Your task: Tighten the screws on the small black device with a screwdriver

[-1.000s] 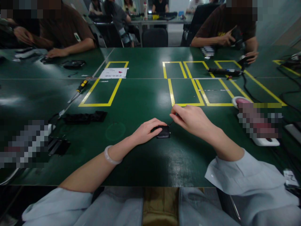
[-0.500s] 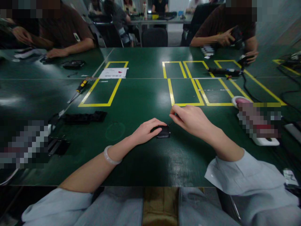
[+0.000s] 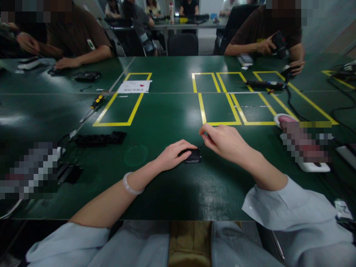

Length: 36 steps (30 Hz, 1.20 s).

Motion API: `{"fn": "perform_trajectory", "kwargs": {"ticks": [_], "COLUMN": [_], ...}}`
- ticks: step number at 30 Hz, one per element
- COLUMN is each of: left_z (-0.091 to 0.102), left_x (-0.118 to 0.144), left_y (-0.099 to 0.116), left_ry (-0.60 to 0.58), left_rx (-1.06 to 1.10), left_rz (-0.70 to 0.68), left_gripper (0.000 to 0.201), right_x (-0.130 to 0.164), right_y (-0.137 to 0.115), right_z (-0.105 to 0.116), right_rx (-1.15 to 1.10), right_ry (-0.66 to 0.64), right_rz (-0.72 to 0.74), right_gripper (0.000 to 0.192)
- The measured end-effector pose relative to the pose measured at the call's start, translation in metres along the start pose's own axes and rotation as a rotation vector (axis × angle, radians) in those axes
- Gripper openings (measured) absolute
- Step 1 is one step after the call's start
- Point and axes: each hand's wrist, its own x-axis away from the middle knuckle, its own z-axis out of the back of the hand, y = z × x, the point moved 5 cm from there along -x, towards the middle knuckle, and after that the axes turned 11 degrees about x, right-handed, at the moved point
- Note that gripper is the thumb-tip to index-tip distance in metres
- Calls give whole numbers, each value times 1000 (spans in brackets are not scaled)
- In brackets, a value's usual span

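A small black box-shaped device (image 3: pixel 194 157) lies on the green table in front of me. My left hand (image 3: pixel 177 152) holds it from the left, with the thumb on its near side and the fingers over its top. Above and to the right of it, my right hand (image 3: pixel 222 139) is closed in a pinch on a thin dark rod (image 3: pixel 201 145). The rod slants down to the far right corner of the device. Its upper part is hidden by my fingers, and its kind is unclear.
A yellow-and-black screwdriver (image 3: pixel 97 101) and a black strip-like part (image 3: pixel 100 138) lie to the left. Yellow tape rectangles (image 3: pixel 221 123) mark the table, with a paper label (image 3: pixel 135 86) on one. A white-and-pink device (image 3: pixel 315 165) is at right. Co-workers sit opposite.
My right hand has shifted very slightly left, and its fingers have turned a little. My left hand and the black device stay in place.
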Motion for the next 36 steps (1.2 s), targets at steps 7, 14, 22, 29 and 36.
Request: {"fn": "perform_trajectory", "kwargs": {"ticks": [7, 14, 22, 29, 36], "left_z": [0, 0, -1, 0, 0], "left_x": [0, 0, 0, 0, -1], "left_y": [0, 0, -1, -1, 0], "left_ry": [-5, -5, -8, -6, -5], "left_rx": [-3, -2, -6, -2, 0], "left_rz": [0, 4, 11, 20, 11], "left_gripper": [30, 29, 30, 31, 30], "right_x": [0, 0, 1, 1, 2], "right_y": [0, -4, -3, -4, -5], "right_z": [1, 1, 2, 2, 2], "right_rx": [-4, 7, -7, 55, -16], "right_ry": [1, 14, 18, -28, 18], "right_rz": [-3, 36, 25, 17, 31], "right_gripper": [24, 22, 21, 26, 25]}}
